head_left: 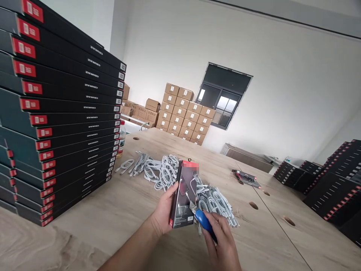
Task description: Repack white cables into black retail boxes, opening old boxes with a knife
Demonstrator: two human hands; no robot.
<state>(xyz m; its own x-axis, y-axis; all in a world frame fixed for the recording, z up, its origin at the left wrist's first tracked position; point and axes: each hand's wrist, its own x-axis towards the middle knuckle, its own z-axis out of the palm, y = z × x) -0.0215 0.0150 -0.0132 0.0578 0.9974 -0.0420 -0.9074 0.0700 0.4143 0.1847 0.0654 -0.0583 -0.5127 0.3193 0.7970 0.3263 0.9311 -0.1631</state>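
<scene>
My left hand grips the side of a slim black and red cable box, held upright above the table with its printed face towards me. In my right hand is a blue utility knife, its metal end pointing up and left at the lower front of the box. Whether the metal touches the box I cannot tell. Behind the box lies a heap of coiled grey-white cables, spreading to both sides, with more coils beside my right hand.
A tall stack of black boxes rises at the left, with a bottle behind it. More black boxes stand at the right. A flat package lies on the wooden table, which has several round holes. Cartons are piled by the wall.
</scene>
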